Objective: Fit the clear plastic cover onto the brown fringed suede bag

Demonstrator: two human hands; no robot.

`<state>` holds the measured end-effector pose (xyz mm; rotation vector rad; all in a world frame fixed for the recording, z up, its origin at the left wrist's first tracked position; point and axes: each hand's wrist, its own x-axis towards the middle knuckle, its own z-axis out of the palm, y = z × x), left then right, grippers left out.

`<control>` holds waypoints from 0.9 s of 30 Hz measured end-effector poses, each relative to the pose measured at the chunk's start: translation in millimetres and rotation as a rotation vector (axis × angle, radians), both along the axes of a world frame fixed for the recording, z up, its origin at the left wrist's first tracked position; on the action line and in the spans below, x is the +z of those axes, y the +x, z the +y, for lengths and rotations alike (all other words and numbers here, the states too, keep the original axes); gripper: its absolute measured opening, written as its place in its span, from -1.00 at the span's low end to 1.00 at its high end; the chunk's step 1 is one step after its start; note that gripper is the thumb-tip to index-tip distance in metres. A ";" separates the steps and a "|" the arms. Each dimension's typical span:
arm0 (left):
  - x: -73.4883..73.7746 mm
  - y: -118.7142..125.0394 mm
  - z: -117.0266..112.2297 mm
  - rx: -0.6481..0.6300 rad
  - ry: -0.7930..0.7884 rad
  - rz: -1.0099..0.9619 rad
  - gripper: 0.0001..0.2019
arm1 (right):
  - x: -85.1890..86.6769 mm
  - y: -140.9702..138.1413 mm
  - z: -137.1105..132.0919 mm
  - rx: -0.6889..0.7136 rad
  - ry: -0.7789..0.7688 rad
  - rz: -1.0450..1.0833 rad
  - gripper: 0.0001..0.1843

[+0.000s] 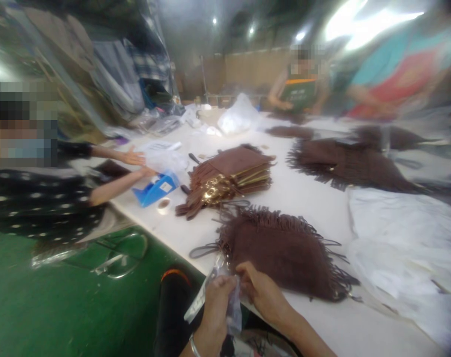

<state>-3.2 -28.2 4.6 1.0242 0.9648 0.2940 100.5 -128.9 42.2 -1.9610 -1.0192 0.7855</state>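
My left hand [218,296] is closed on a small clear plastic bag [233,310], which hangs crumpled at the table's near edge. Close beside it, my right hand [264,293] has its fingers bent and pinched at the plastic's upper part; the exact grip is blurred. Just beyond both hands lies a flat dark brown fringed bag [281,250], with a looped strap [204,250] sticking out to its left. Gold-coloured metal parts show at its left edge, near the plastic.
A stack of brown fringed bags [234,171] with gold hardware sits farther up the white table [180,238]. White sheeting [404,248] lies right. At left, a co-worker's hands [136,158] reach toward a blue tape dispenser [158,188]. More people stand across the table.
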 end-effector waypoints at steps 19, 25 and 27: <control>11.6 2.4 7.9 -0.025 -0.088 0.039 -0.74 | 3.5 4.7 -2.2 -0.018 0.104 0.143 -0.79; 7.1 -2.3 12.6 -0.075 -0.101 0.031 -0.69 | 4.4 13.6 0.2 0.037 0.059 0.070 -0.68; 6.9 -3.5 14.4 -0.092 -0.110 0.026 -0.70 | 5.4 14.0 0.9 0.053 0.023 0.002 -0.65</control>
